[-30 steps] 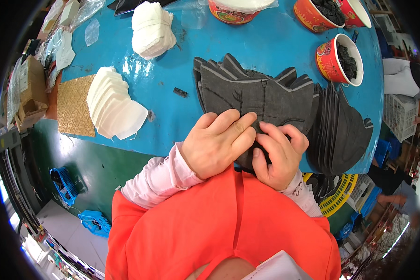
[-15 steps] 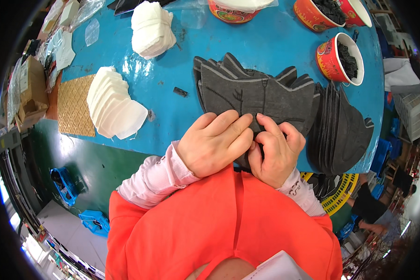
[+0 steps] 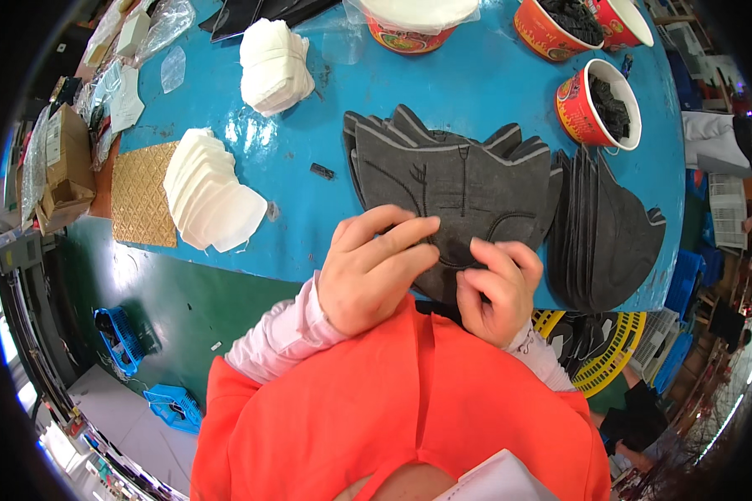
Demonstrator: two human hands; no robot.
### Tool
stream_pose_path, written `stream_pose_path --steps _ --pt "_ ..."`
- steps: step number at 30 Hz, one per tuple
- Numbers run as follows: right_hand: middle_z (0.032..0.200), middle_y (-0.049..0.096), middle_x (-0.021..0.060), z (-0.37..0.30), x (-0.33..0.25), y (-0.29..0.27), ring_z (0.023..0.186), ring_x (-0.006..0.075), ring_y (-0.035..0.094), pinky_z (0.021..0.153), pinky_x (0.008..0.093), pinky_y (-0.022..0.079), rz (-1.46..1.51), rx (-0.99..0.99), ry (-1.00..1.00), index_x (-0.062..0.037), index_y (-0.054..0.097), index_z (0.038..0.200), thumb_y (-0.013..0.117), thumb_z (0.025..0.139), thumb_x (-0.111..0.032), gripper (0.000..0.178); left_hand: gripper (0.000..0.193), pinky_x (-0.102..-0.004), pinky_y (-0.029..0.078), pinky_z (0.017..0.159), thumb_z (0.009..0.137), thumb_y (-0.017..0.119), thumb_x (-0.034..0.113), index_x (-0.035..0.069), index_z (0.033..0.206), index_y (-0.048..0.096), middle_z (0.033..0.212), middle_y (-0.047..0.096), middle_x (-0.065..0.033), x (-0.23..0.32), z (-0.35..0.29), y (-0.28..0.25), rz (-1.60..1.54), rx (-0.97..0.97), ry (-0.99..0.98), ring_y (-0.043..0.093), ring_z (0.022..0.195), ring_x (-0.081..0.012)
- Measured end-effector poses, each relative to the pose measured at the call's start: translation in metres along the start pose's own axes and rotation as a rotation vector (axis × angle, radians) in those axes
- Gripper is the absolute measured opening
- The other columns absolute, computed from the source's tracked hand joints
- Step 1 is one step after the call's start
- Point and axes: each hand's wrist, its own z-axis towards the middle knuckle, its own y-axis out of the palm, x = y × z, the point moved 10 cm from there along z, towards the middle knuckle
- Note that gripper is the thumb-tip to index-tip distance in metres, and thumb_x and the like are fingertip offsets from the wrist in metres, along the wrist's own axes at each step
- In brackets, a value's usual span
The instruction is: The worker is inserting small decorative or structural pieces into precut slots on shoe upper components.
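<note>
Dark grey fabric face masks [image 3: 468, 179] lie in an overlapping pile on the blue table in front of me, their pale-trimmed edges fanned at the back. The top one shows dark cords lying on its face. At the near edge of this pile is my left hand [image 3: 376, 263], fingers loosely stretched and a little apart, with nothing visible in them; its thumb is hidden. My right hand [image 3: 500, 288] is beside it, fingers curled in toward the thumb. Whatever it pinches, if anything, is too dark to make out. Right of it stands a second stack of dark masks [image 3: 606, 238].
White cup-shaped pads [image 3: 213, 192] fan out beside a gold patterned board [image 3: 144, 194] at left. A tied white bundle [image 3: 276, 67] lies farther back. Red paper tubs [image 3: 572, 108] with black cords stand at back right. A yellow basket [image 3: 614, 359] is below the table edge.
My hands have drawn apart and slightly toward me from the near edge of the top mask. More of its lower part and a curved cord now show.
</note>
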Motion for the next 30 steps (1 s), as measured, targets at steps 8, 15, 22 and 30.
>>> stream_pose_path --steps 8,15,22,30 --pt "0.087 0.069 0.0063 0.0 0.013 -0.008 0.078 0.0255 0.064 0.074 0.0352 0.046 0.229 -0.02 0.15 -0.007 0.064 0.093 0.074 0.07 0.01 0.03 0.031 -0.0377 0.05 0.069 0.07 0.078 -0.006 0.002 0.098 0.066 0.088 0.065 -0.0106 -0.042 -0.029 -0.035 0.107 0.05 -0.195 0.062 0.079 -0.0306" --pt "0.091 0.068 0.0099 0.002 0.017 -0.024 0.079 0.026 0.064 0.075 0.0346 0.047 0.196 0.017 0.112 -0.0056 0.06 0.096 0.071 0.075 0.012 0.03 0.028 -0.0424 0.051 0.079 0.078 0.072 -0.001 0.002 0.105 0.066 0.099 0.065 -0.0129 -0.065 -0.028 -0.045 0.246 0.012 -0.188 0.061 0.09 -0.033" --pt "0.092 0.068 0.0107 0.003 0.018 -0.039 0.081 0.0247 0.063 0.075 0.0331 0.047 0.203 0.092 0.151 -0.0042 0.06 0.097 0.069 0.078 0.014 0.028 0.021 -0.0394 0.05 0.081 0.082 0.068 -0.002 0.001 0.102 0.065 0.1 0.065 -0.016 -0.103 -0.01 -0.027 0.361 -0.244 -0.156 0.062 0.091 -0.0342" --pt "0.105 0.065 0.0131 -0.009 0.012 0.008 0.089 0.0167 0.063 0.084 0.0287 0.05 0.887 0.005 0.456 -0.0009 0.055 0.109 0.069 0.083 0.014 0.033 0.025 -0.0295 0.049 0.078 0.086 0.066 -0.008 0.002 0.109 0.063 0.105 0.062 -0.0095 -0.012 -0.017 -0.006 -0.802 0.097 -0.333 0.06 0.09 -0.0186"
